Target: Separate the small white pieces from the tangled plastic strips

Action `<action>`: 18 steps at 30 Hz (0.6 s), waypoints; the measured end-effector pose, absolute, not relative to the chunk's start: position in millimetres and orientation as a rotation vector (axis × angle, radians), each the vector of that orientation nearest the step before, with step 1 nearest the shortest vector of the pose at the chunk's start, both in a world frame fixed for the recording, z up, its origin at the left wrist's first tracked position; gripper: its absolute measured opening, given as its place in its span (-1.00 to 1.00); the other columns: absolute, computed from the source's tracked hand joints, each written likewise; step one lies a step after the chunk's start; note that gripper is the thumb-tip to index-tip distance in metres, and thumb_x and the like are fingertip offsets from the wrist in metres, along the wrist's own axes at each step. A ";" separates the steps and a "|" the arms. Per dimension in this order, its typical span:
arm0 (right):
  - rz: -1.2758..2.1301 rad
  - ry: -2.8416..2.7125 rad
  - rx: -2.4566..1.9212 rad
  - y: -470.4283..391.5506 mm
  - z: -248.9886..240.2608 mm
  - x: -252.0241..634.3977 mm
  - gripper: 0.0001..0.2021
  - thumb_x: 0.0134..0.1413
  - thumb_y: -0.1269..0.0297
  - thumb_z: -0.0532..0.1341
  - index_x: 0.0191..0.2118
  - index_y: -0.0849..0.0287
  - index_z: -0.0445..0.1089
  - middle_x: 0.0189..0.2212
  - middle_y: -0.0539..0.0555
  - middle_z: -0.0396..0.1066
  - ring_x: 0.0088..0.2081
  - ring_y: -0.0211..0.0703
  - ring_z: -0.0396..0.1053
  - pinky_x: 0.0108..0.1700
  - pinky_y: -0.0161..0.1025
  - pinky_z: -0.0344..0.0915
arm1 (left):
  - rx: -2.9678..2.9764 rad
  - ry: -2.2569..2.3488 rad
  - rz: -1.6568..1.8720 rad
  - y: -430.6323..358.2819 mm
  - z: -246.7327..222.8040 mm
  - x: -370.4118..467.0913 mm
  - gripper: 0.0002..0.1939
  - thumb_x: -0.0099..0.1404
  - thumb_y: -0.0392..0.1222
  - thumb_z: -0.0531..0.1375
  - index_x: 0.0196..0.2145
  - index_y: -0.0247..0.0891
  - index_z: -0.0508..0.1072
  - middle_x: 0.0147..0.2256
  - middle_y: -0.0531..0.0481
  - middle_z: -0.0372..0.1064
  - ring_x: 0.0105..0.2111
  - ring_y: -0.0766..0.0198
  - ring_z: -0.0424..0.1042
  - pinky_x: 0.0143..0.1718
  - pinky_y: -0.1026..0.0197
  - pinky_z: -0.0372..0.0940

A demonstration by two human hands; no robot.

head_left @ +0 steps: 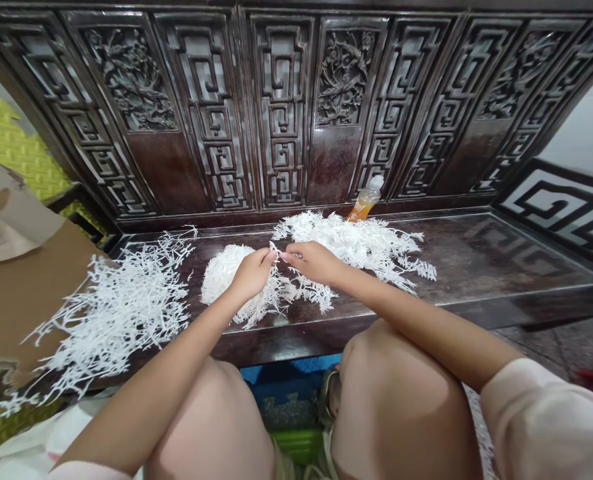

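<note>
Both hands meet above the dark wooden bench (466, 267), fingertips close together. My left hand (253, 272) is closed, pinching a small white branched piece (275, 248). My right hand (313, 260) pinches the same small piece from the other side. Below and behind my left hand is a rounded white pile (219, 273). A looser heap of white branched pieces (349, 239) lies behind and right of my right hand. At the far left, a large tangle of white branching strands (131, 300) hangs over the bench edge.
An orange drink bottle (365, 200) stands behind the right heap, against the carved wooden backrest (336, 160). Brown cardboard (21, 293) lies at the left, beside yellow matting (31, 153). My knees are at the bench's front edge. Something blue (289, 373) is below.
</note>
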State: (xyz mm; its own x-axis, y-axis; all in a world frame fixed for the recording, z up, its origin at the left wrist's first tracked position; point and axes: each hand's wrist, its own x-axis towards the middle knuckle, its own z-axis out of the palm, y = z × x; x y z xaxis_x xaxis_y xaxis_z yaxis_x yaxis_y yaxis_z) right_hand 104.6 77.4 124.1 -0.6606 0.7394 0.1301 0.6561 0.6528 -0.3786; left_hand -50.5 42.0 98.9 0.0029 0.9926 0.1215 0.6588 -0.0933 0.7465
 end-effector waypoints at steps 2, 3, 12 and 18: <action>0.404 -2.590 -1.202 81.3 122.3 106.6 -0.65 0.10 0.10 -0.09 -0.47 0.19 0.29 -0.54 0.02 0.28 -0.50 -0.30 0.12 -0.45 -0.34 -0.12 | 1.775 1.687 0.934 41.3 99.5 -51.0 -0.70 0.18 -0.05 -0.11 -0.59 -0.25 0.17 -0.61 0.08 0.17 -0.53 0.32 0.20 -0.49 0.27 0.06; 0.374 -2.583 -1.243 83.0 121.6 107.6 -0.66 0.09 0.10 -0.08 -0.47 0.18 0.30 -0.54 0.03 0.29 -0.49 -0.29 0.13 -0.45 -0.33 -0.12 | 1.768 1.692 0.950 40.4 100.3 -50.6 -0.69 0.18 -0.05 -0.11 -0.60 -0.25 0.17 -0.61 0.08 0.16 -0.53 0.32 0.19 -0.49 0.28 0.06; 0.124 -2.500 -1.482 79.4 130.7 97.3 -0.68 0.08 0.13 -0.06 -0.46 0.17 0.34 -0.48 0.09 0.36 -0.42 -0.21 0.22 -0.42 -0.28 -0.07 | 1.926 1.847 1.138 28.6 107.7 -33.2 -0.69 0.19 -0.14 -0.11 -0.67 -0.25 0.09 -0.65 0.07 0.08 -0.56 0.34 0.11 -0.51 0.26 0.01; 0.107 -2.260 -1.878 107.7 122.1 120.1 -0.73 0.06 0.23 -0.03 -0.39 0.22 0.36 -0.40 0.19 0.38 -0.37 -0.12 0.27 -0.41 -0.27 -0.01 | 2.229 1.745 1.351 4.0 136.1 -31.3 -0.69 0.21 -0.18 -0.14 -0.66 -0.24 0.07 -0.62 0.02 0.10 -0.51 0.31 0.11 -0.42 0.22 0.05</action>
